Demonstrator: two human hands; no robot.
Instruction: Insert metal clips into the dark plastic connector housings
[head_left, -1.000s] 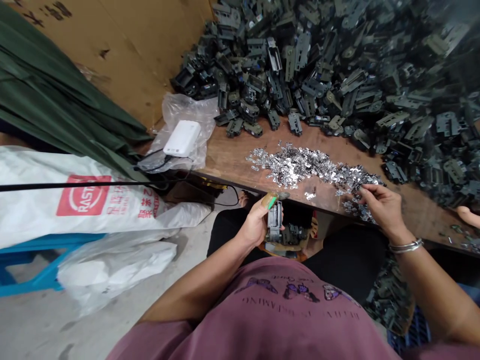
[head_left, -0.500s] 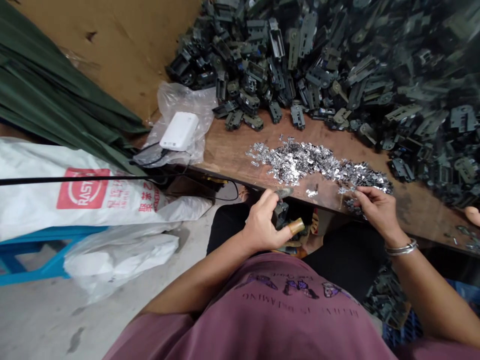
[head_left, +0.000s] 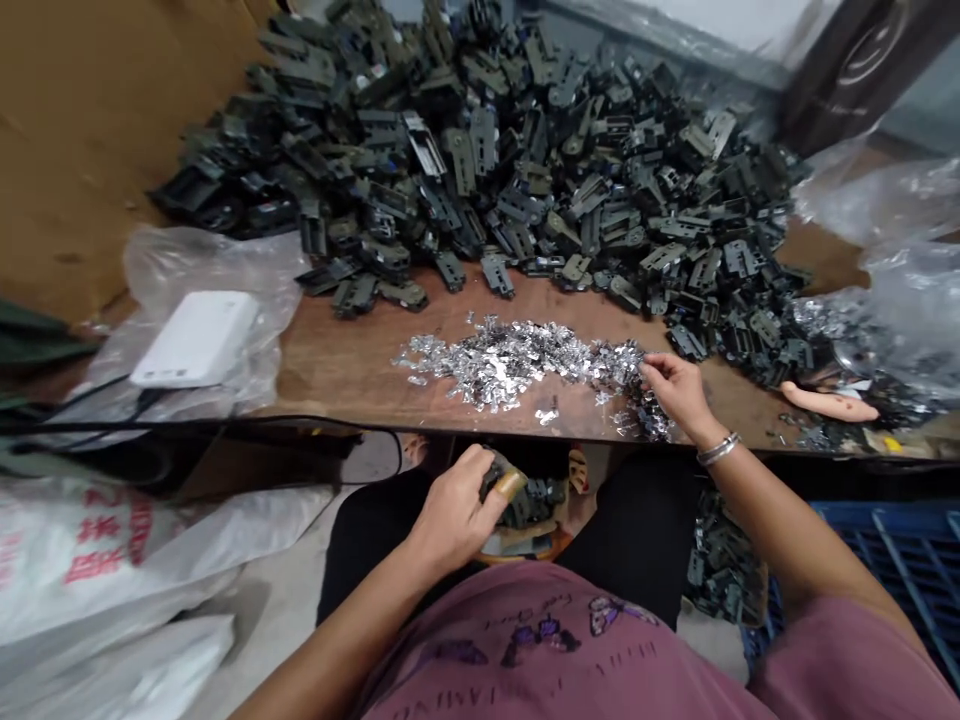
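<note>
Left hand (head_left: 454, 505) curled, contents hidden; right hand (head_left: 677, 392) at loose metal pieces (head_left: 499, 370), pinch contents unclear | remaining: those pieces, dark parts (head_left: 484, 145) heaped on tabletop (head_left: 341, 355) | done: cannot tell

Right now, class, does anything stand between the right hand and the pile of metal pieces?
Nothing visible does: the right hand is at the right end of the pile of metal pieces. Whether it touches them, I cannot tell.
</note>
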